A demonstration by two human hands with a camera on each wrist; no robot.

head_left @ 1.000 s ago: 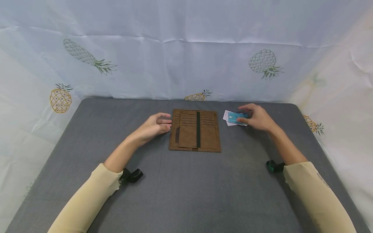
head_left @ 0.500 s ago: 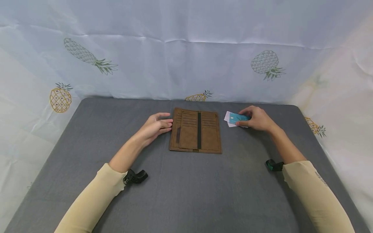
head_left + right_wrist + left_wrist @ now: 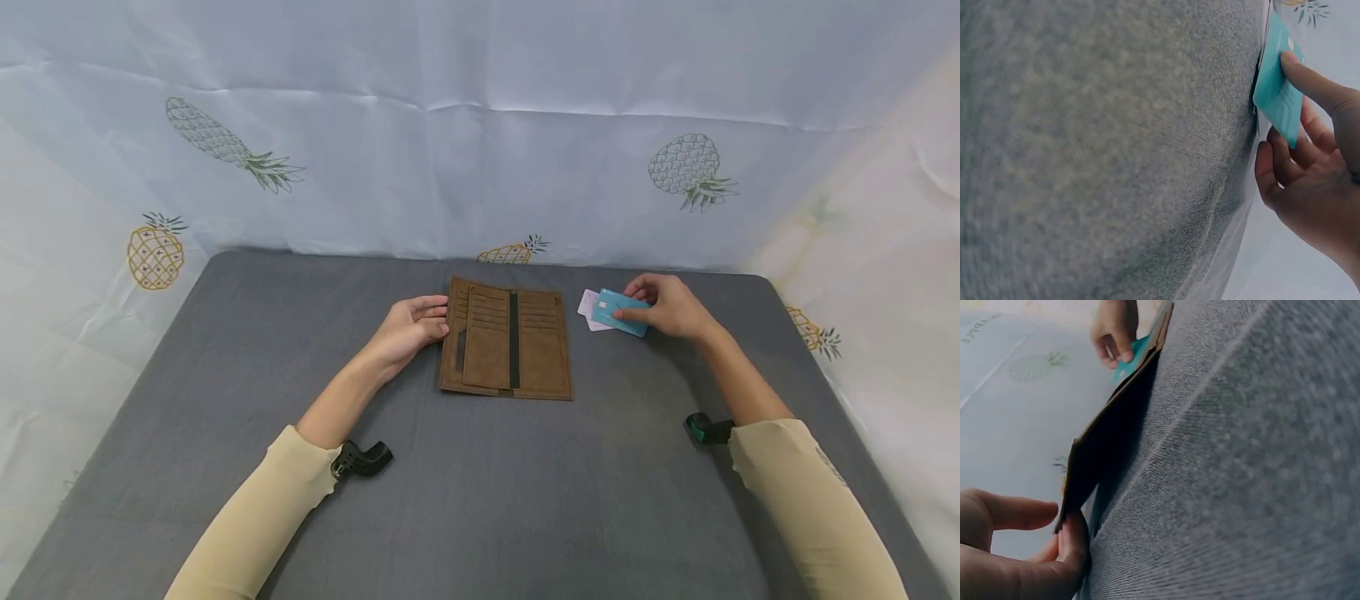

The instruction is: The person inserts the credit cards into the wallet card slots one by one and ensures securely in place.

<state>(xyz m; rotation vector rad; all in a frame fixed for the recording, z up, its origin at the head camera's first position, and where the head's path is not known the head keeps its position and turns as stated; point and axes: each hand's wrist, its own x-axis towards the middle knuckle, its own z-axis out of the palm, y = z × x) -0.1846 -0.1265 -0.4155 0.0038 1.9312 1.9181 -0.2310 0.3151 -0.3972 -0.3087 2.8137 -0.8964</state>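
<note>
A brown bifold wallet [image 3: 546, 358] lies spread on the table, with card slots and a dark green strip down its middle. My left hand [image 3: 405, 337] pinches its left edge. In the left wrist view that side of the wallet [image 3: 1107, 434] is raised off the cloth, with fingers under it. To the right, my right hand [image 3: 675, 307] pinches a teal bank card [image 3: 611, 302], thumb on its face and fingers beneath. Tilted up, the card [image 3: 1271, 78] slants above pale cards [image 3: 587, 305], partly covering them.
Grey cloth covers the table [image 3: 480, 492]. A white curtain [image 3: 375, 175] printed with pineapples hangs along its back and sides. Black straps with small devices sit at the left wrist [image 3: 363, 460] and right wrist [image 3: 708, 429].
My right hand has closed on the teal card and tilted it up from the pale cards. My left hand has shifted right onto the wallet's left edge, now raised.
</note>
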